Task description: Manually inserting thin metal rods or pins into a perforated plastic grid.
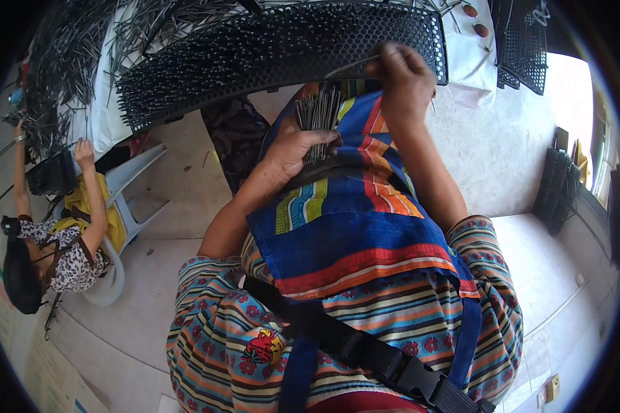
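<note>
My left hand (291, 148) is closed around an upright bundle of thin grey rods (318, 113), with the thumb laid across its front. This bundle rests against my lap, over a blue striped apron (337, 237). Up and to the right, my right hand (404, 79) pinches one thin dark rod (348, 68) that points leftward along the near edge of a long black perforated tray (424, 41). Many similar rods stand in the tray's holes on its left and middle, while the holes toward its right end show bare.
Loose rods lie in a large heap (62, 76) on the white-covered table (103, 113) at the left. A co-worker (69, 248) sits there on a plastic chair (120, 206), arms raised to the table. More black perforated trays (523, 45) lie at far right; others (556, 189) lean by the wall.
</note>
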A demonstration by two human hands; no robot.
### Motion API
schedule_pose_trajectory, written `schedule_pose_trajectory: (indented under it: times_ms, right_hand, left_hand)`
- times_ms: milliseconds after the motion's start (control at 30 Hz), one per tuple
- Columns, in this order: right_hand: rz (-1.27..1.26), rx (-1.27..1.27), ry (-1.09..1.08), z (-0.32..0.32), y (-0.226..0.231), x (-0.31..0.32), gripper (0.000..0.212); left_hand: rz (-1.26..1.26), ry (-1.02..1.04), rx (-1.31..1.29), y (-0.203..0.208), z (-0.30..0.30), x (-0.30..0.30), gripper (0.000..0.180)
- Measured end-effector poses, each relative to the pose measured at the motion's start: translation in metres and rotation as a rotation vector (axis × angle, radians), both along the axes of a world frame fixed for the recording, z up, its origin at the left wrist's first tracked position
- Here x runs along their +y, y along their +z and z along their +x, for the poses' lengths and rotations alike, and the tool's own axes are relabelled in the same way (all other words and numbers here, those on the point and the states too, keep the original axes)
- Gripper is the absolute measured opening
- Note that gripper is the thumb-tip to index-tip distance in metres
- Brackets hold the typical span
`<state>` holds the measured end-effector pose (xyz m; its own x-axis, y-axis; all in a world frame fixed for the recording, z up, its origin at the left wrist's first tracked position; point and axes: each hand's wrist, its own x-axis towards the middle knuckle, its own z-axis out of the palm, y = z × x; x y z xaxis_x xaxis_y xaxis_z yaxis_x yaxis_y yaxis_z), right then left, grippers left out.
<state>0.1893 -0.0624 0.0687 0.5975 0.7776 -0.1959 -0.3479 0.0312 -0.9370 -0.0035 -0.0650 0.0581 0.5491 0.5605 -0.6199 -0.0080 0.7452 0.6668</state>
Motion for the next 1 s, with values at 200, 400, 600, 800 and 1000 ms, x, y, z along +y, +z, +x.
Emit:
schedule_pose_trajectory:
  times_ms: [200,400,600,800,1000]
  right_hand:
    - [-0.033,0.216,0.019,0.035,-0.030,-0.009,0.012]
    - [-0.050,0.265,0.075,0.024,-0.031,-0.021,0.011]
    - [0.080,-0.204,0.079,0.018,-0.015,-0.016,0.008]
    - [0.248,-0.404,0.113,0.009,-0.009,0.004,0.012]
    - [0.226,-0.588,0.124,0.010,-0.007,0.018,0.008]
  left_hand:
    - [-0.107,0.043,-0.097,0.000,-0.002,0.000,0.025]
    - [-0.088,0.067,-0.112,0.009,-0.004,0.003,0.025]
    - [-0.016,0.100,-0.128,0.003,-0.015,-0.001,0.025]
    - [0.025,0.180,-0.094,0.009,-0.005,-0.004,0.023]
    - [0.057,0.140,-0.108,0.013,-0.002,-0.001,0.020]
